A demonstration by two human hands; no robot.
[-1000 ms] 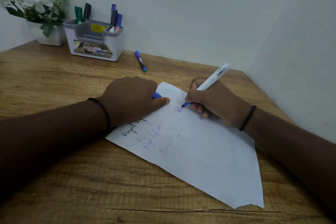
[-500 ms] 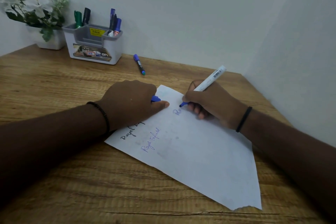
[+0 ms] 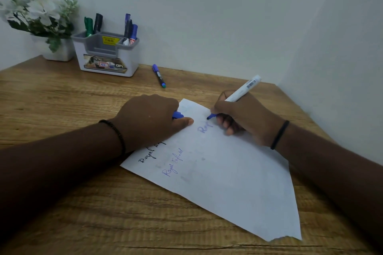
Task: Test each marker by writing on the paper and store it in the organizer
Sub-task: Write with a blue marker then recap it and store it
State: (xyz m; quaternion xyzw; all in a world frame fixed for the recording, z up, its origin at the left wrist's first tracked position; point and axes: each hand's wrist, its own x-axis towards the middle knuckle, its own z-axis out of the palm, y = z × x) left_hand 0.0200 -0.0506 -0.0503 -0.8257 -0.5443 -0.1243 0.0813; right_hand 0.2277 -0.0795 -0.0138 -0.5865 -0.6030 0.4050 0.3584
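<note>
On the wooden table a white sheet of paper lies at an angle, right of centre, near corner torn. Writing on paper: one line in black partly under the left wrist, "Royal Enfield" in blue below it, and a fresh blue "Roy" close to the marker tip.

Far left, against the wall: white flowers in a white pot; just right of it the white and grey organizer, yellow price sticker on its insert. Left compartment holds a green marker and a black marker; right compartment holds a cluster of blue markers, exact count unclear.

Left hand rests on the paper's far-left edge, fingers curled round a blue cap, thumb flat on the sheet.

Right hand grips a white-barrelled blue marker, tip down on the paper, barrel tilted toward the far right.

A loose blue pen lies on the table between organizer and paper, touching neither.
</note>
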